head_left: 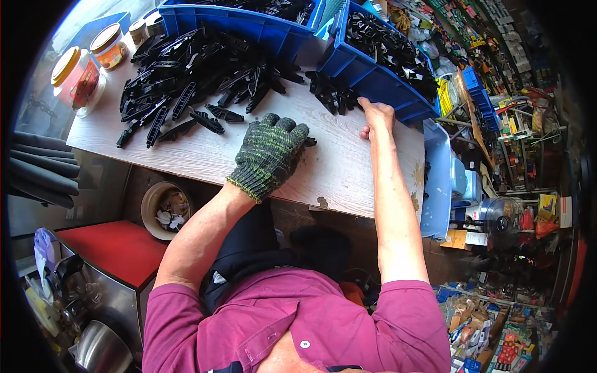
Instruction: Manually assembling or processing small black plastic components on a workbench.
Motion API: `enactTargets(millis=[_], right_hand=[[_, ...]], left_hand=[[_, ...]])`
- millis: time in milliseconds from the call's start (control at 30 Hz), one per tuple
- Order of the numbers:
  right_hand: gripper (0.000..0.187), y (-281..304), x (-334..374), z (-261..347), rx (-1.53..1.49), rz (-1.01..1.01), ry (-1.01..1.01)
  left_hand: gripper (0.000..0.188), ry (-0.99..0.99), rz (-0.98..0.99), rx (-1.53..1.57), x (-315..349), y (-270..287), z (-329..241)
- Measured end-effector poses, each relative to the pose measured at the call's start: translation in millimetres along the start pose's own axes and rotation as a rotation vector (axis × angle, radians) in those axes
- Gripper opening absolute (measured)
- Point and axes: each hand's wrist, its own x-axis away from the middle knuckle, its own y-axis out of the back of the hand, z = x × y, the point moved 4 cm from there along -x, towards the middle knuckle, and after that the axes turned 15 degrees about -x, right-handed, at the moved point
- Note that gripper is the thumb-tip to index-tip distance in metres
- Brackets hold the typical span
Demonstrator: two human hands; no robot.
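Observation:
My left hand (268, 149), in a green and black knitted glove, rests over the white table with its fingers curled. The end of a black plastic part (311, 142) sticks out beside the glove, and the rest of it is hidden under the hand. My bare right hand (378, 117) reaches to a small group of black plastic parts (333, 93) in front of a blue crate. Its fingertips are drawn together at the group's right edge; what lies between them is hidden. A large heap of long, narrow black parts (186, 74) spreads over the table's far left.
Blue crates (367, 68) full of black parts stand along the back. Lidded jars (78, 78) are at the far left. A light blue bin (437, 180) adjoins the table's (348, 168) right side. Below left stand a waste bucket (149, 211) and a red-topped cabinet (115, 248).

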Motion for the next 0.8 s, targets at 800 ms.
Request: enactTargets(millis=[800], right_hand=[[0.030,-9,159,-46,-0.576,0.627,0.169]], left_hand=[[0.022,0.153,-0.071,0.137,15,7,-32]])
